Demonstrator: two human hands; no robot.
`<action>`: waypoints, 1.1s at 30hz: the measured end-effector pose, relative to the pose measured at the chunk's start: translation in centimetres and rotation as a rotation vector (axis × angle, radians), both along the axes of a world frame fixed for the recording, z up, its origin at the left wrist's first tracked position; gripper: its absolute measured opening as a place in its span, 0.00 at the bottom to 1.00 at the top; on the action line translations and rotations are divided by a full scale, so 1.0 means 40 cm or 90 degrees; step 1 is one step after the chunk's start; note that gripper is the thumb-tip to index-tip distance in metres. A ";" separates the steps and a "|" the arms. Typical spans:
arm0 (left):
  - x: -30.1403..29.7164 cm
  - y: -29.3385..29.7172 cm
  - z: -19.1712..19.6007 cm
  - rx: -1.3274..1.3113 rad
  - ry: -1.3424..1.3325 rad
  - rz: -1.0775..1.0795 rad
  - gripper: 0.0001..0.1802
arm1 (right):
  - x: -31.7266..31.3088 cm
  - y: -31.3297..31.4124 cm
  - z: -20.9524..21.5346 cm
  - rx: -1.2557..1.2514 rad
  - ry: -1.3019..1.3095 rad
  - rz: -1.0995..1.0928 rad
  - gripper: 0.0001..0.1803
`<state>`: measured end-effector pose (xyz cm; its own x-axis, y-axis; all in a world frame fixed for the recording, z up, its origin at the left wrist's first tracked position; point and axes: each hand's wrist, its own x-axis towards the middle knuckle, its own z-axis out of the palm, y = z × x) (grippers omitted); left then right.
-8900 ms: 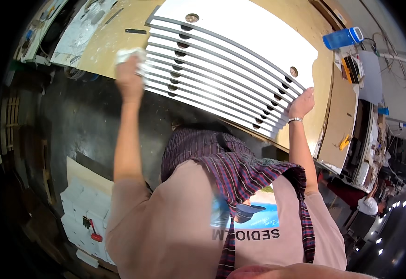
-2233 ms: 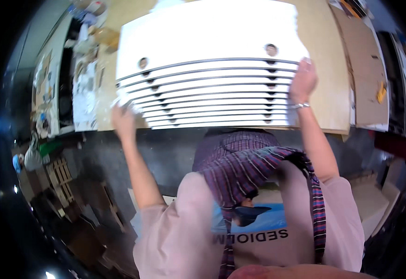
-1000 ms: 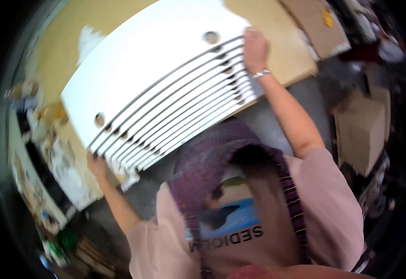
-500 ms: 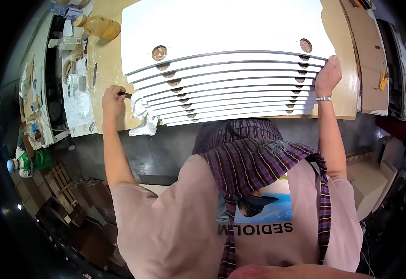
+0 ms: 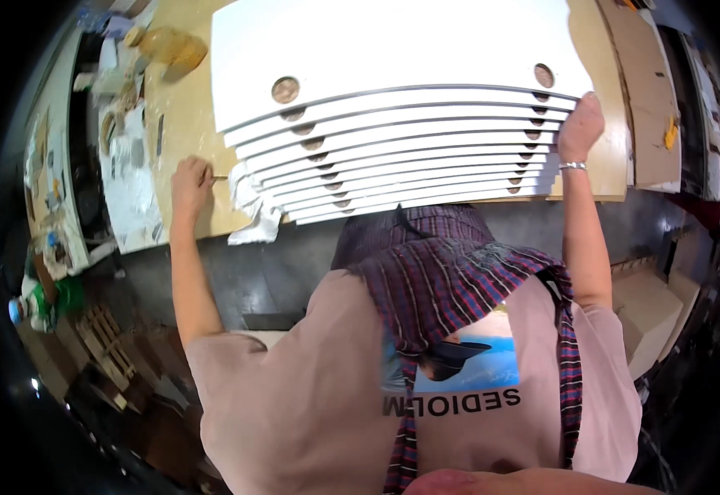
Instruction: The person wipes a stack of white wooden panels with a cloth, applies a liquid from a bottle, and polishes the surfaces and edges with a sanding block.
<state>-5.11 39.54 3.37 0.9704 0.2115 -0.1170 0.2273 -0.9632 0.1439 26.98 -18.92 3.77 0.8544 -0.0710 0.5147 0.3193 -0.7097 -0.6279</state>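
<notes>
On the pale wooden worktable, a stack of smooth white flat panels lies fanned so that each curved front edge steps back from the next, with a round hole near each end of every panel showing the brown core or table beneath. Right hand rests at the stack's right end, fingers curled over the stepped edges, a thin silver bracelet at the wrist; grip looks loose, more a steadying press than a clamp. Left hand sits just beside the stack's left end, closed around a thin dark tool whose tip points at the panel edges; exact kind cannot be told. Crumpled white cloth hangs over the table's near edge, touching the lowest panels. Amber translucent bottle lies at the far left of the table, near scattered papers and small clutter. Brown cardboard sheet lies flat on the right. Dark grey floor runs below the table edge; a wooden pallet sits lower left.
</notes>
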 end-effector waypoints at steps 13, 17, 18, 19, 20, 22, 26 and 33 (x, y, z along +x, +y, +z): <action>0.436 -0.703 0.297 -0.653 -0.382 -0.094 0.10 | -0.021 0.036 0.047 0.089 0.134 -0.045 0.20; 0.636 -0.893 0.292 -0.470 -0.334 -0.274 0.09 | -0.024 0.030 0.054 0.111 0.133 -0.038 0.19; 0.663 -0.909 0.281 -0.466 -0.331 -0.272 0.09 | -0.024 0.032 0.054 0.107 0.126 -0.031 0.18; 0.686 -0.924 0.265 -0.475 -0.304 -0.257 0.09 | -0.026 0.030 0.054 0.102 0.120 -0.028 0.18; 0.699 -0.934 0.256 -0.483 -0.276 -0.241 0.09 | -0.026 0.029 0.059 0.104 0.123 -0.024 0.18; 0.709 -0.945 0.253 -0.477 -0.263 -0.242 0.09 | -0.024 0.027 0.059 0.115 0.122 -0.016 0.18; 0.721 -0.950 0.263 -0.489 -0.191 -0.243 0.12 | -0.023 0.019 0.066 0.130 0.118 -0.001 0.17; 0.726 -0.953 0.254 -0.475 -0.236 -0.233 0.08 | -0.020 0.015 0.067 0.132 0.116 0.016 0.17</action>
<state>23.94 1.41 13.53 0.9647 -0.1223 0.2331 -0.2593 -0.5937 0.7618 26.19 -18.34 6.47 0.9346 -0.1367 0.3285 0.2027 -0.5540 -0.8075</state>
